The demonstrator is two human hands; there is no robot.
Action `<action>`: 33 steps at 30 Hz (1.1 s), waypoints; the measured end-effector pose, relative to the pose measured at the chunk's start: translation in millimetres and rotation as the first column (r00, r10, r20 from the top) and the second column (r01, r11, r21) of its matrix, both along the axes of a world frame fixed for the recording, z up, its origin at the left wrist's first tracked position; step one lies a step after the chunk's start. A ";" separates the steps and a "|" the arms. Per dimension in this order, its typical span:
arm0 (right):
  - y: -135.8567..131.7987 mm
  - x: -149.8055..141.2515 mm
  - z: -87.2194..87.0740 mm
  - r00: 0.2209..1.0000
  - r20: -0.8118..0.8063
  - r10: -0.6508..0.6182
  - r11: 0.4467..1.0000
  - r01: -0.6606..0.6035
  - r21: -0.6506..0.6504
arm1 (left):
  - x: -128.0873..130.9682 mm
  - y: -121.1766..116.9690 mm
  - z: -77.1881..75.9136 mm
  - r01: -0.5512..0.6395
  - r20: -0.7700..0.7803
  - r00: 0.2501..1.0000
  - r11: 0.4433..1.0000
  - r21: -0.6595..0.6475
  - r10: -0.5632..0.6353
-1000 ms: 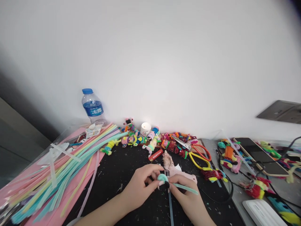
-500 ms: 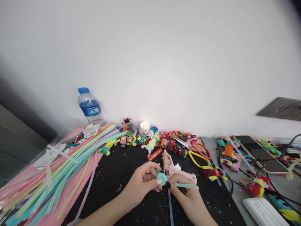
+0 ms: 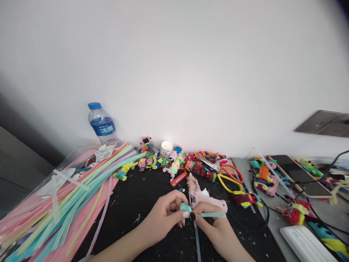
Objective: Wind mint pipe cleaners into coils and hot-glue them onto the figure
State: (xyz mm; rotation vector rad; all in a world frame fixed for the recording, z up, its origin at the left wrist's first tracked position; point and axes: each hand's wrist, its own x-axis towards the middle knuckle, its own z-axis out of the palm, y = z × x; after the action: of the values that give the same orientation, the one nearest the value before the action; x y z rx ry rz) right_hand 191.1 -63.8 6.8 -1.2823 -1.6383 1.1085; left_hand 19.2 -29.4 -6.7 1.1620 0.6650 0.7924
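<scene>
Between my fingertips is a mint-green pipe cleaner (image 3: 215, 215), wound into a small coil at its left end. My left hand (image 3: 166, 214) pinches the coiled part from the left. From the other side, my right hand (image 3: 211, 222) grips the pipe cleaner between thumb and index finger, and its straight tail sticks out to the right. A pale pink glue gun (image 3: 208, 201) lies just behind my right hand, its nozzle pointing away from me. A translucent glue stick (image 3: 197, 242) runs toward me below the hands.
Many pastel pipe cleaners (image 3: 89, 185) lie on pink paper at left, near a water bottle (image 3: 102, 123). Scissors (image 3: 218, 168), a red strip (image 3: 179, 178) and several fuzzy figures (image 3: 174, 163) line the back of the black mat (image 3: 122, 218). A phone (image 3: 300, 176), cables and a white box (image 3: 305, 243) occupy the right.
The coil has turned in my fingers, from showing its flat round face to a tilted side. My left hand's fingers have curled slightly closer round it. The view has shifted a little.
</scene>
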 end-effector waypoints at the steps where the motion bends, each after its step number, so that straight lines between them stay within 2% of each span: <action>1: 0.3 0.2 -0.1 1.000 0.011 0.002 1.000 -0.002 -0.004 | -0.3 -0.1 0.6 0.003 -0.015 1.000 1.000 0.008 -0.003; 5: 2.8 0.8 1.1 1.000 0.027 0.012 1.000 -0.012 -0.011 | -1.4 0.3 1.4 0.025 -0.050 0.998 0.999 0.033 -0.023; 9: 2.2 1.9 2.0 0.999 0.028 0.023 0.999 -0.022 -0.044 | -1.9 0.8 1.0 0.037 -0.021 0.999 0.999 -0.005 -0.037; 17: -0.8 5.4 -4.1 0.994 -0.109 -0.011 0.996 0.001 -0.091 | -1.3 2.2 2.3 0.061 0.040 0.998 0.993 -0.097 -0.057; 21: 1.2 5.0 -4.1 0.987 -0.163 -0.001 0.997 -0.012 -0.078 | -2.7 1.4 2.6 0.134 0.019 0.991 0.982 -0.130 -0.133; 26: 1.3 3.5 -6.2 0.978 -0.205 0.030 0.988 -0.060 -0.141 | -2.4 -3.0 0.5 0.225 -0.004 0.974 0.962 -0.155 -0.228; 30: 1.4 7.2 -7.7 0.985 -0.173 -0.014 0.995 -0.003 -0.097 | -0.4 -3.6 1.3 0.179 0.028 0.984 0.972 -0.149 -0.177; 33: 1.3 12.7 -6.1 0.989 -0.103 -0.108 0.993 0.111 0.030 | 0.1 -0.6 4.1 0.078 0.055 0.996 0.988 -0.133 -0.071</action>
State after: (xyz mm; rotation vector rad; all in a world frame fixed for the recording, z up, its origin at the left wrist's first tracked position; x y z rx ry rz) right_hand 203.8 -62.6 0.7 -1.2573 -1.4886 1.0561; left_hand 19.3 -30.0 -2.6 1.0347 0.6210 0.7002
